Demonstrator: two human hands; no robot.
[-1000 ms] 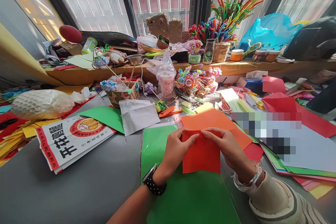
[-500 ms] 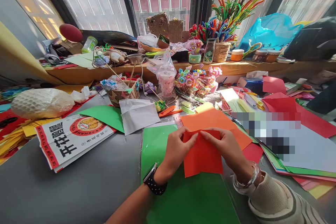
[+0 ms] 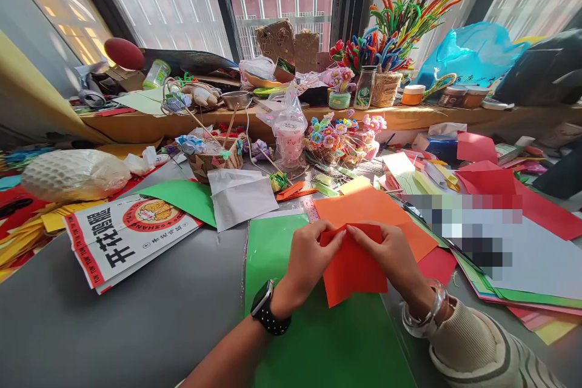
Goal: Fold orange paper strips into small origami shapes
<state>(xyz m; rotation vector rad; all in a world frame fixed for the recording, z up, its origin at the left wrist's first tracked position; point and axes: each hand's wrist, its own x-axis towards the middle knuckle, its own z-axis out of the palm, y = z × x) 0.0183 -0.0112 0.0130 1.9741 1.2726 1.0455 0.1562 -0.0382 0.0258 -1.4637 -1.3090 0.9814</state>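
**A:** What are the hands doing with that red-orange paper square (image 3: 353, 267)?

**B:** Both are pinched on its far edge. The left hand (image 3: 305, 260) grips near the top left corner and the right hand (image 3: 394, 259) near the middle of the same edge, fingertips close together. The sheet is tilted, its near corner dipping toward the green sheet (image 3: 318, 339) underneath.

**A:** So it looks like a fold being set?

**B:** That is my reading. To do it well, the person would want the edges lined up before pressing, then one fingertip run along the crease while the other hand pins the paper flat. The tilt suggests it wants squaring first.

**A:** How does the paper look?

**B:** Plain, matte, evenly coloured, with crisp straight edges and no visible tears. Whether it is doubled over, the view does not settle.

**A:** And where does it sit?

**B:** On the grey table (image 3: 136, 327), over the green sheet, just in front of a lighter orange sheet (image 3: 364, 206), with a printed packet (image 3: 122, 236) well off to the left.
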